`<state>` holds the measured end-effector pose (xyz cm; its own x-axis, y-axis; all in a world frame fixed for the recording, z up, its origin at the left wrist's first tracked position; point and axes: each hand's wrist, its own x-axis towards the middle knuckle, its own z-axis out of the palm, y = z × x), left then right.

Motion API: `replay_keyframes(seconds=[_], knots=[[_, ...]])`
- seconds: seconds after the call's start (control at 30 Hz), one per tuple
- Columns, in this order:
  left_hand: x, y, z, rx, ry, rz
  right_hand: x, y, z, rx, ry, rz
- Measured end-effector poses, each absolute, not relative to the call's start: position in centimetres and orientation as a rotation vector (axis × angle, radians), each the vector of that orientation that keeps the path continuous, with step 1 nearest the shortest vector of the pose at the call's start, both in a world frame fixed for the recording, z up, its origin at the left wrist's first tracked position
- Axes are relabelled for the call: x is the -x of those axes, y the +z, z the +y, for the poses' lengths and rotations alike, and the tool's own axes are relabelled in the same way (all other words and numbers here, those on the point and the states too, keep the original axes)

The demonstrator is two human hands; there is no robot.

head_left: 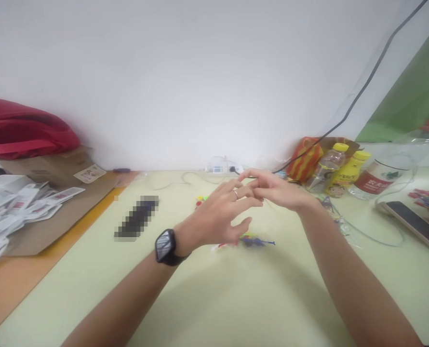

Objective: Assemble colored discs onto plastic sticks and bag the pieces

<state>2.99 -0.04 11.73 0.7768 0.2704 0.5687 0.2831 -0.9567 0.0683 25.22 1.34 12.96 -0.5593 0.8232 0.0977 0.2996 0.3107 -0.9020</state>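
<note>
Both hands are raised over the middle of the pale green table [214, 299]. My left hand [220, 212], with a ring on one finger and a black watch [167, 246] at the wrist, has its fingers spread and thumb apart. My right hand [272, 188] reaches in from the right with fingers apart. The fingertips of the two hands overlap in view; whether they touch, I cannot tell. Neither hand shows anything held. Below my left hand lie small plastic pieces, including a blue piece [258, 242], partly hidden. More small coloured pieces [200, 200] lie behind my left wrist.
On the left, white packets [22, 207] lie on cardboard beside a red bag [26, 130]. A pixelated dark object [137, 219] lies left of my hands. At right stand a clear bottle [328, 166], a yellow bottle [347, 174], a large labelled container [377, 178] and a phone [419, 226].
</note>
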Motion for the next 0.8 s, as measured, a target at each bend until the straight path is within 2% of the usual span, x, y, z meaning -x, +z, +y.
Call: replay_keyframes(seconds=[0.17,0.4,0.5,0.8], knots=[[-3.4,11.8,-0.4,2.899,-0.957,-0.468,-25.0,12.6,1.6,0.899,1.383,-1.936],[-3.2,12.2,-0.5,2.927,-1.021,-0.484,-25.0,12.0,2.2,0.838,1.435,-1.851],[-2.7,12.5,-0.1,2.960,-1.152,-0.532,-25.2,11.6,2.8,0.806,1.415,-1.694],[-1.3,12.4,2.1,2.851,-1.515,-0.919,-26.5,8.3,4.4,0.429,1.868,-1.936]])
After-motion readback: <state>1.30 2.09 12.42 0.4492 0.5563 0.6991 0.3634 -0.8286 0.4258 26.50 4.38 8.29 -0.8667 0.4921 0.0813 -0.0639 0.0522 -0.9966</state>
